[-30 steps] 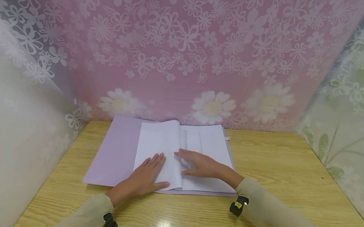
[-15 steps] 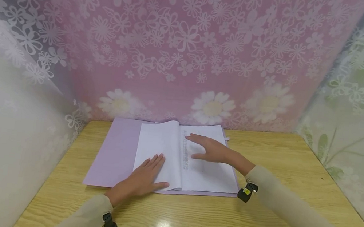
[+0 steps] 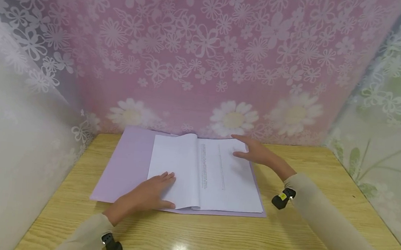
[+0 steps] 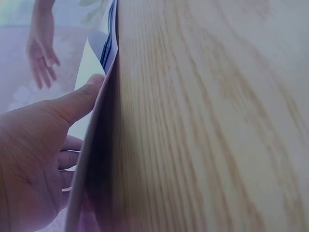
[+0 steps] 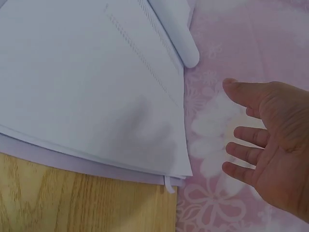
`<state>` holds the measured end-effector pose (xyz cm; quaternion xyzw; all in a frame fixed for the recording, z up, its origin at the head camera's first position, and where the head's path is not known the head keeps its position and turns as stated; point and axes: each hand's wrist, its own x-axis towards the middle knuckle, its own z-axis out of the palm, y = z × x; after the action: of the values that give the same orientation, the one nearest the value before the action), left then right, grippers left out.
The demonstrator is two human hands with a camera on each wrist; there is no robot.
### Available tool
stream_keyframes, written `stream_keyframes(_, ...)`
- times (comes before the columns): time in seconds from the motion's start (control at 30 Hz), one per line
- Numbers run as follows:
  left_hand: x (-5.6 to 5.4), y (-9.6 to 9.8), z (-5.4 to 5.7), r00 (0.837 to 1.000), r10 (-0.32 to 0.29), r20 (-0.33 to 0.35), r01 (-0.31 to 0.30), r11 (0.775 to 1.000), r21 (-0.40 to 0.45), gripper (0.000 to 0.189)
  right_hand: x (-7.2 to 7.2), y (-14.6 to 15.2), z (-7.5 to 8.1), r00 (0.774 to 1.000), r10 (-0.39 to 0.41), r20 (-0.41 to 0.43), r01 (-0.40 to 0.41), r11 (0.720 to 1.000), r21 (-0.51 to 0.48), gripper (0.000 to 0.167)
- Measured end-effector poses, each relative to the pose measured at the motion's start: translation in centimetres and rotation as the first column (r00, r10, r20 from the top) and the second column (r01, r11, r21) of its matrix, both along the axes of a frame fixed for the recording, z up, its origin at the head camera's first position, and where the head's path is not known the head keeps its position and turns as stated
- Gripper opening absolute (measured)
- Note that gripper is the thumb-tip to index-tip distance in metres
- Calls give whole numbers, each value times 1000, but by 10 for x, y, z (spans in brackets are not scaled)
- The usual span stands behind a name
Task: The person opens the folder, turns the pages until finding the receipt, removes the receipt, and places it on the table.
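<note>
The lilac folder (image 3: 130, 156) lay spread at the back of the table (image 3: 211, 242), its longest stretch running side to side, while its fold and the printed columns (image 3: 204, 167) on the right-hand page (image 3: 241, 189) pointed away from the person — towards the floral cloth (image 3: 188, 99) behind. The turned page (image 3: 172, 154) curled over left of the fold, with the cover (image 3: 119, 177) further left. The folder was beneath the left hand (image 3: 150, 192), which rested on the turned page's near left part, fingers straight and thumb spread wide. The right hand (image 3: 257, 151) hovered near the far right corner, apart from the paper, thumb and fingers parted and holding nothing — its shadow (image 5: 140, 130) fell on the page.
</note>
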<state>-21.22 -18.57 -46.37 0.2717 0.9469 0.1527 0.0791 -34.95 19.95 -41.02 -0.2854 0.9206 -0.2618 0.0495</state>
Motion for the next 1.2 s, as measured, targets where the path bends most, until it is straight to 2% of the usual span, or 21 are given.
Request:
stream_keyframes(0.2, -1, -4, 0, 1000, -2, 14, 1, 1000, 30, 93, -13, 16, -9, 998, -55, 34, 57, 997, -57, 73)
stream_keyframes(0.4, -1, -4, -8, 1000, 3, 22, -3, 1000, 21, 92, -26, 26, -26, 995, -75, 61, 82, 990, -112, 76)
stream_keyframes(0.6, 1, -4, -9, 1000, -6, 14, 6, 1000, 30, 91, -35, 30, -37, 990, -82, 115, 103, 976, -191, 76)
stream_keyframes(0.9, 2, -4, -11, 1000, 5, 11, -6, 999, 34, 92, -41, 29, -44, 984, -95, 149, 126, 969, -214, 76)
stream_keyframes(1.2, 1, -2, -12, 1000, -5, 10, 4, 999, 49, 92, -46, 32, -52, 974, -136, 179, 167, 971, -173, 78)
